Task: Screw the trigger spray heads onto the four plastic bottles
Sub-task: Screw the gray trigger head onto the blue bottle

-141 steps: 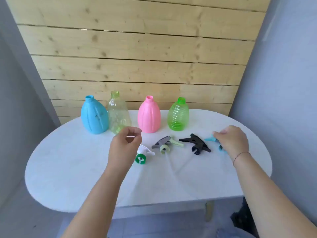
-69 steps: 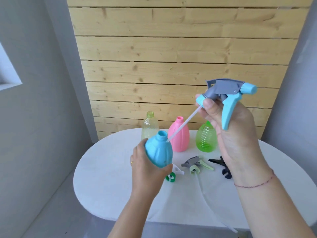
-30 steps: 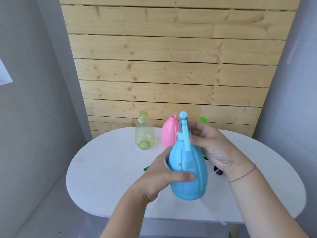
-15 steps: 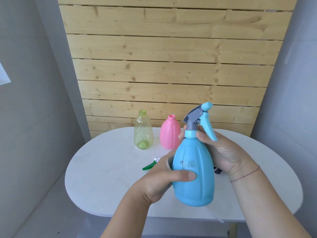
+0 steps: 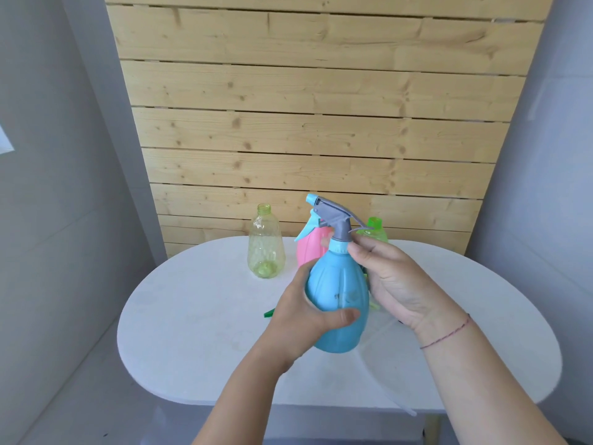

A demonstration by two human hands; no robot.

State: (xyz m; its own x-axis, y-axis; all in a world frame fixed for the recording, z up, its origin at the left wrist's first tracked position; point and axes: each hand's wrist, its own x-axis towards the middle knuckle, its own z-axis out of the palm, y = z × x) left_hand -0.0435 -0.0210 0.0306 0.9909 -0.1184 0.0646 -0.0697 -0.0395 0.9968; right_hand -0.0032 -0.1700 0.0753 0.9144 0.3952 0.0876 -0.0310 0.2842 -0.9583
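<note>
Currently left hand (image 5: pixel 308 313) fingers wrap the blue bottle (image 5: pixel 337 303), held above the table (image 5: pixel 199 332); right hand (image 5: pixel 394 281) fingers pinch the spray head collar (image 5: pixel 339 247). Advice: steady bottle, keep collar square, turn until snug

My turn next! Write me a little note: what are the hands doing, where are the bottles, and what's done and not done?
Left hand: wrapped around the body of the blue bottle, holding it upright above the table.
Right hand: fingers at the blue collar of the blue-and-grey spray head, which sits on the blue bottle's neck. How tight it is cannot be seen.
Standing at the back of the table with open necks: clear bottle, pink bottle, green bottle, the last two partly hidden.
Left: finish the blue one, then three more. The other spray heads are mostly hidden behind the hands.
</note>
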